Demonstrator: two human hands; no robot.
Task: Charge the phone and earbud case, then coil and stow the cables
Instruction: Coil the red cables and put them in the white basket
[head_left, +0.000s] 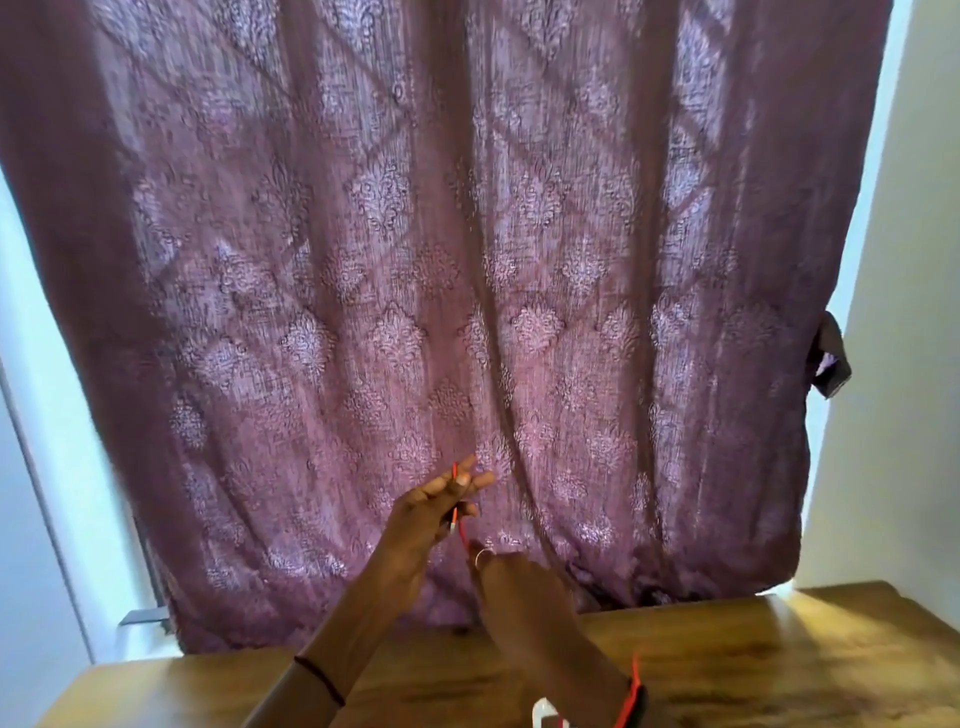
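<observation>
Up before the curtain (467, 234), we pinch the red cable (455, 512) between nearly straight fingers (480, 479) of our left hand (421, 525); our right hand (519, 582) touches it, and whether it grips we cannot tell.

The bottom edge cuts off a white object (542, 713) and the red cable (629, 693).
</observation>
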